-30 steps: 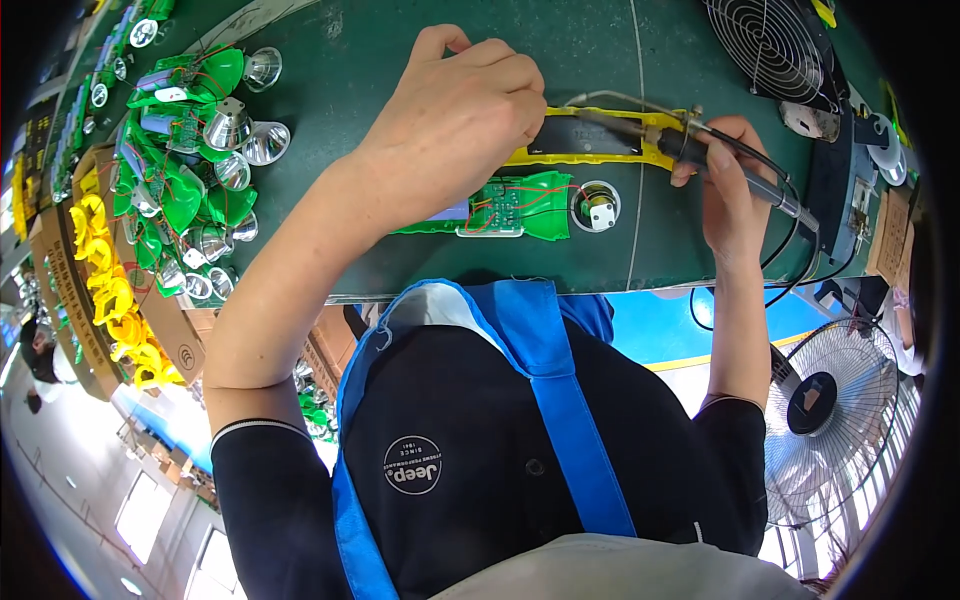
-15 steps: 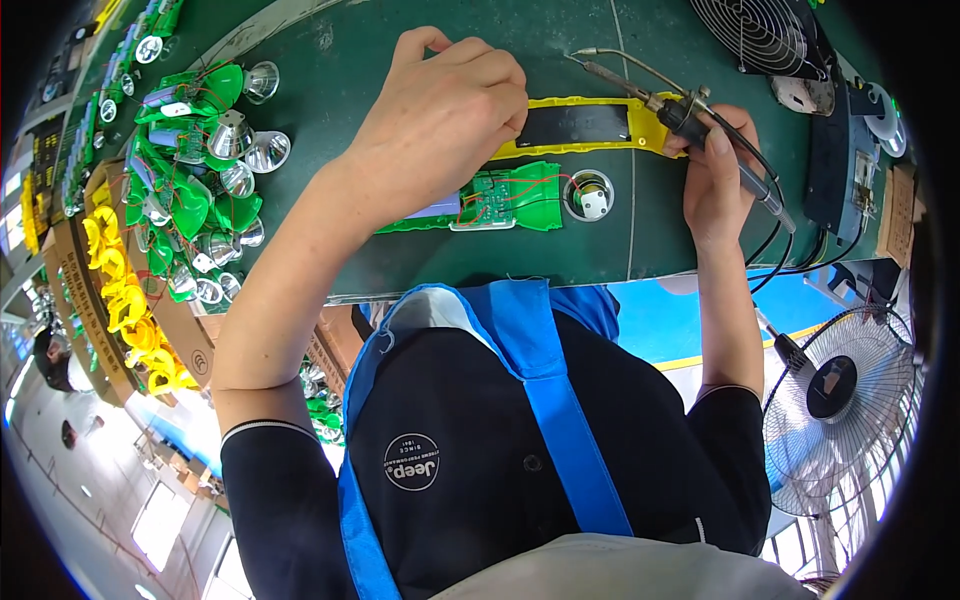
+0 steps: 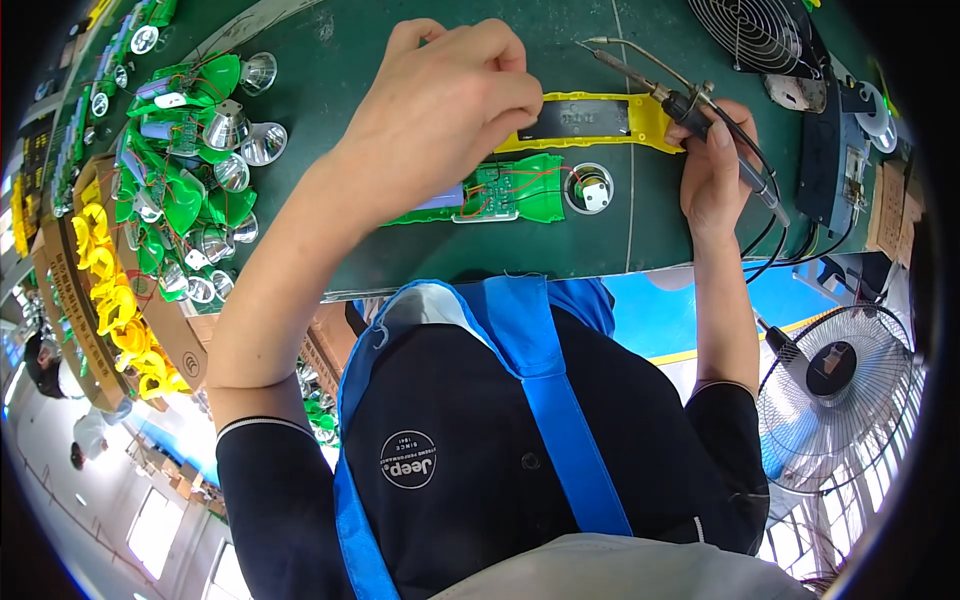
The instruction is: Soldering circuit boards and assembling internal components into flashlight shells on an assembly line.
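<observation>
My left hand (image 3: 455,105) is above the left end of a yellow plastic housing (image 3: 655,125) with a dark panel (image 3: 575,119) set in it. Its fingers are bent and closed near that end; whatever they pinch is hidden. My right hand (image 3: 717,165) is closed round a black-handled soldering iron (image 3: 688,112), and a thin curved metal tube (image 3: 640,52) runs beside its shaft. The iron's tip points up and left, apart from the housing, whose right end meets my right fingers. Nearer me lies a green casing (image 3: 540,188) with a circuit board (image 3: 492,190), wired to a round reflector lamp (image 3: 588,189).
Several green casings with silver reflectors (image 3: 265,144) are heaped at the left. Beyond them, yellow rings (image 3: 118,307) fill a cardboard box (image 3: 75,290). A dark box-shaped device (image 3: 826,160) and a small fan (image 3: 750,35) stand right; a larger fan (image 3: 832,370) stands beside the table.
My left hand's fingers have shifted slightly right and curled differently over the housing's end. The soldering iron's tip has moved slightly right. My right hand still grips the iron.
</observation>
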Action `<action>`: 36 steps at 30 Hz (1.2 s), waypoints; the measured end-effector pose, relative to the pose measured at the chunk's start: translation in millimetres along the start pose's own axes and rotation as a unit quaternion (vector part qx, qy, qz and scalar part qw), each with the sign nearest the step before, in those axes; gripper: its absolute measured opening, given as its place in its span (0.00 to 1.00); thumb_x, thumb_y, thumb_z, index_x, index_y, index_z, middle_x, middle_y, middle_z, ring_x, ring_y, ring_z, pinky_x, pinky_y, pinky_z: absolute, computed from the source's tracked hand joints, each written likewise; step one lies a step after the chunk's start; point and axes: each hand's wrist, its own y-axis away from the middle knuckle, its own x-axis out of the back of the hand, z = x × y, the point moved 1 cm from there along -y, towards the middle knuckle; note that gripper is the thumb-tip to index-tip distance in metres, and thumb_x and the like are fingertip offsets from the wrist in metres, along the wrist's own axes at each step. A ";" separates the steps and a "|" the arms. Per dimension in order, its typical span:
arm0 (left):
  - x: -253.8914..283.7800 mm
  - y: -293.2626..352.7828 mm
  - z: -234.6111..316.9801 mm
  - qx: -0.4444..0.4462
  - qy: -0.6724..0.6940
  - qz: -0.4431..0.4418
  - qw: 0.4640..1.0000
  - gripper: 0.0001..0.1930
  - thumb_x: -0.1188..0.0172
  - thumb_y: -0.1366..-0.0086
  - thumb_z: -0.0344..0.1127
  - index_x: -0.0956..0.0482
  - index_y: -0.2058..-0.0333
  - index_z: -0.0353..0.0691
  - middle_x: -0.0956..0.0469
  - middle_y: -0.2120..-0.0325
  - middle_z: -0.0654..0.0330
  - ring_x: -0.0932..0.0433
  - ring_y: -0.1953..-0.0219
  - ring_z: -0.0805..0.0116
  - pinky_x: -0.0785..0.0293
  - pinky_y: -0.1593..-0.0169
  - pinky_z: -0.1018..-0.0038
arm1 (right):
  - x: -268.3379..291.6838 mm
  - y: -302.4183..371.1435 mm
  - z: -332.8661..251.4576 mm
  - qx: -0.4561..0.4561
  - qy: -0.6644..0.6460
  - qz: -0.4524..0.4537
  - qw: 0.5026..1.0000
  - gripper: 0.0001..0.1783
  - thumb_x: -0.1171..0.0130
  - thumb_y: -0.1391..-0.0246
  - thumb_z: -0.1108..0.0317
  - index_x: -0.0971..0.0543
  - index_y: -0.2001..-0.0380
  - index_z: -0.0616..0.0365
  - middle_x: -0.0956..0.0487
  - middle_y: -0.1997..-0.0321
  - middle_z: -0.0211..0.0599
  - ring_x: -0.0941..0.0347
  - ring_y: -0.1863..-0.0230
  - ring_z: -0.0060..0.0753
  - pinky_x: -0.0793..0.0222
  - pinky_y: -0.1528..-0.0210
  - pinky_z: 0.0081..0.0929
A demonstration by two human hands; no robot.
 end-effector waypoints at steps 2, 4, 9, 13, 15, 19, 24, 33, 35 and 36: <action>6.8 3.9 15.7 -0.008 -0.005 0.034 0.999 0.04 0.39 0.52 0.30 0.25 0.76 0.45 0.31 0.70 0.66 0.31 0.64 0.66 0.41 0.53 0.67 | 1.0 0.2 1.4 0.001 -0.003 0.006 1.000 0.14 0.49 0.44 0.63 0.32 0.62 0.65 0.26 0.71 0.45 0.30 0.69 0.30 0.35 0.61 0.27; -1.6 7.8 25.4 -0.015 -0.024 0.030 0.999 0.05 0.38 0.52 0.30 0.25 0.76 0.45 0.32 0.71 0.65 0.32 0.64 0.66 0.41 0.54 0.67 | 0.8 -1.9 1.4 0.011 -0.001 0.008 1.000 0.15 0.49 0.44 0.63 0.32 0.62 0.65 0.26 0.70 0.45 0.31 0.69 0.31 0.35 0.60 0.27; -15.6 12.3 28.9 -0.012 -0.089 0.021 0.996 0.05 0.38 0.53 0.30 0.26 0.77 0.44 0.34 0.72 0.65 0.33 0.64 0.66 0.40 0.55 0.66 | 3.9 -2.6 0.5 0.061 0.004 0.019 0.998 0.14 0.51 0.43 0.65 0.32 0.59 0.66 0.25 0.65 0.46 0.28 0.65 0.35 0.35 0.55 0.31; -24.9 19.2 30.4 -0.050 -0.093 0.113 0.988 0.04 0.44 0.55 0.31 0.25 0.77 0.41 0.31 0.73 0.63 0.32 0.62 0.67 0.39 0.53 0.65 | -5.7 -20.3 -1.6 0.146 0.040 0.038 0.988 0.13 0.53 0.41 0.68 0.33 0.56 0.65 0.25 0.58 0.47 0.26 0.57 0.40 0.36 0.49 0.34; -30.9 22.4 35.3 -0.068 -0.108 0.160 0.979 0.05 0.44 0.55 0.31 0.27 0.76 0.41 0.30 0.73 0.63 0.31 0.62 0.67 0.39 0.53 0.65 | -16.6 -25.1 3.5 0.077 0.018 0.029 0.996 0.13 0.54 0.40 0.67 0.33 0.55 0.63 0.25 0.58 0.45 0.26 0.55 0.40 0.36 0.50 0.31; -42.4 12.8 52.1 -0.090 -0.118 0.208 0.967 0.05 0.45 0.56 0.31 0.29 0.76 0.42 0.29 0.75 0.63 0.30 0.63 0.66 0.38 0.52 0.65 | -45.5 -9.2 1.8 -0.002 -0.014 0.035 0.999 0.16 0.52 0.40 0.62 0.34 0.55 0.62 0.24 0.62 0.41 0.27 0.61 0.29 0.35 0.56 0.24; -49.0 5.7 44.0 0.011 -0.081 0.206 0.975 0.05 0.45 0.55 0.29 0.27 0.75 0.42 0.29 0.77 0.61 0.29 0.66 0.64 0.37 0.55 0.66 | -54.4 12.1 -1.5 -0.040 -0.058 0.030 0.997 0.15 0.55 0.39 0.62 0.34 0.54 0.61 0.25 0.61 0.43 0.29 0.61 0.29 0.35 0.52 0.30; -35.0 -6.1 42.0 0.081 -0.084 0.042 0.992 0.04 0.45 0.52 0.28 0.24 0.75 0.40 0.27 0.78 0.58 0.25 0.71 0.62 0.34 0.60 0.69 | 30.5 -19.0 -29.4 -0.172 -0.025 -0.102 0.979 0.12 0.50 0.48 0.63 0.32 0.70 0.62 0.28 0.79 0.35 0.32 0.75 0.26 0.36 0.65 0.22; -34.4 -7.9 41.8 0.085 -0.084 0.035 0.992 0.04 0.46 0.52 0.27 0.24 0.75 0.40 0.27 0.78 0.58 0.25 0.71 0.61 0.34 0.60 0.69 | 30.0 -24.1 -31.7 -0.189 0.022 -0.116 0.975 0.12 0.48 0.50 0.62 0.31 0.72 0.62 0.28 0.80 0.35 0.32 0.77 0.25 0.37 0.68 0.19; -33.6 -8.4 41.7 0.088 -0.085 0.032 0.992 0.03 0.46 0.52 0.27 0.24 0.76 0.39 0.27 0.79 0.57 0.25 0.71 0.61 0.34 0.61 0.69 | 26.6 -26.7 -32.1 -0.184 0.060 -0.137 0.971 0.13 0.47 0.51 0.62 0.31 0.72 0.62 0.27 0.81 0.35 0.31 0.77 0.23 0.37 0.68 0.19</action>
